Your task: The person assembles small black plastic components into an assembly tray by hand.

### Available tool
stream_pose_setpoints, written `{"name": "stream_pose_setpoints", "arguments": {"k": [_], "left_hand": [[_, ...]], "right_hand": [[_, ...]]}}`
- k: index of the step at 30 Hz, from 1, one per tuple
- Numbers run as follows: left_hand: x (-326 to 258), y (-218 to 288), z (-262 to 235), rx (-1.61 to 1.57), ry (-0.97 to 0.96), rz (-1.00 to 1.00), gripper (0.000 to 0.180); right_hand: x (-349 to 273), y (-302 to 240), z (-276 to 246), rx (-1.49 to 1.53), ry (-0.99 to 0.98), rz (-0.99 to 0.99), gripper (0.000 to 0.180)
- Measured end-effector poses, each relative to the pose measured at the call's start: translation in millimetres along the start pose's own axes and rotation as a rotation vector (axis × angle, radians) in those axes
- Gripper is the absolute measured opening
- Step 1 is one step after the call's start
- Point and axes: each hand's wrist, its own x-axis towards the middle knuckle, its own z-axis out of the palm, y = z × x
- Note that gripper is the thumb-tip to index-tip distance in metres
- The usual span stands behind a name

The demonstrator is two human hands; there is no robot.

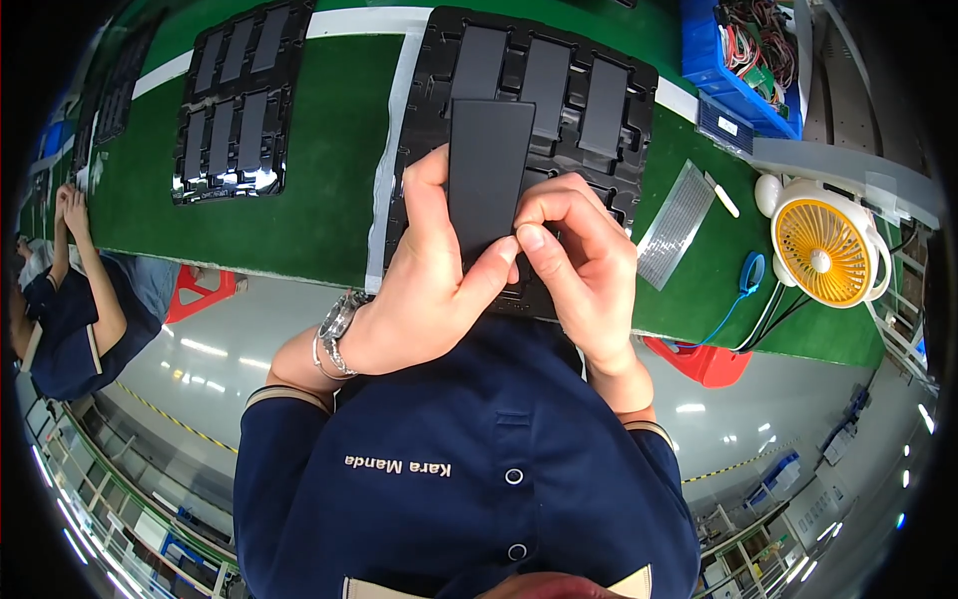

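Note:
My left hand (424,270) is closed around the left side and lower end of a flat, black, rectangular piece (489,165), thumb across its near end. The piece is raised above a black moulded tray (639,120). At the piece's lower right edge, my right hand (584,255) has thumb and forefinger pinched together, close to the left thumb. Whatever lies between those fingertips is too small to make out. Several similar dark pieces (604,105) rest in the tray's slots beyond my hands.
A second black tray (185,185) with dark pieces lies at the left on the green table (329,130). To the right are a clear striped sheet (679,225), a white pen-like tool (722,196), a white-and-yellow fan (821,250) and a blue bin (711,65) of wires. A co-worker's hands (70,208) show far left.

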Motion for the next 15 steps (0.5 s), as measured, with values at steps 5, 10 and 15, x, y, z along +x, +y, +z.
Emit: {"name": "stream_pose_setpoints", "arguments": {"k": [5, 10, 15], "left_hand": [[2, 3, -4, -0.21, -0.039, -0.122, 0.062], [7, -2, -12, -1.005, -0.351, -0.587, 0.04], [6, -13, 0, -1.332, -0.58, -0.82, 0.043]], "right_hand": [[9, -3, -18, -0.009, -0.099, -0.027, 0.011], [26, -6, -20, 0.024, 0.084, -0.137, 0.019], [21, 11, -26, -0.124, 0.073, -0.084, 0.025]]}}
